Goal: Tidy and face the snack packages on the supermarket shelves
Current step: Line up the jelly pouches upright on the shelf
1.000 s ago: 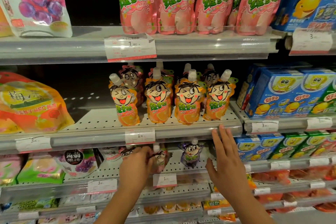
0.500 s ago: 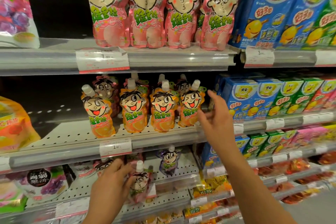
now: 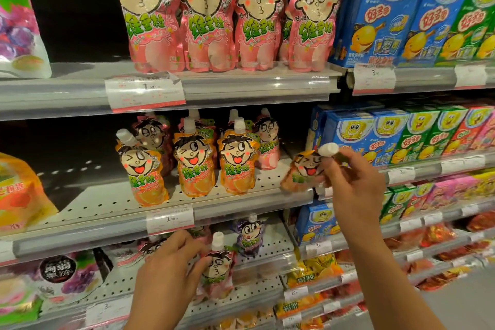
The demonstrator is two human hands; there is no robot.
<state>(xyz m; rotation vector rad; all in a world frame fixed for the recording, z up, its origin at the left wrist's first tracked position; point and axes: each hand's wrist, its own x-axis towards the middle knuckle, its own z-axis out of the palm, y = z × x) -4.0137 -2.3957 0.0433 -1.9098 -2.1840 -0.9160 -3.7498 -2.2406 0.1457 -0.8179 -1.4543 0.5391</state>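
Note:
My right hand pinches an orange spouted jelly pouch near its white cap, tilted, just off the right end of the middle shelf. Three orange pouches stand in a row on that shelf, with pink ones behind them. My left hand grips a pink pouch on the lower shelf. A purple pouch stands behind it. Large pink pouches line the top shelf.
Blue, green and red snack boxes fill the shelves on the right. Large jelly bags sit at the left, with a grape bag lower down. Price tags hang on the shelf rails. The middle shelf's left part shows bare perforated metal.
My right hand has taken the rightmost orange pouch off the middle shelf and pulled it outward. My left hand keeps hold of the pink pouch below. The view has moved closer.

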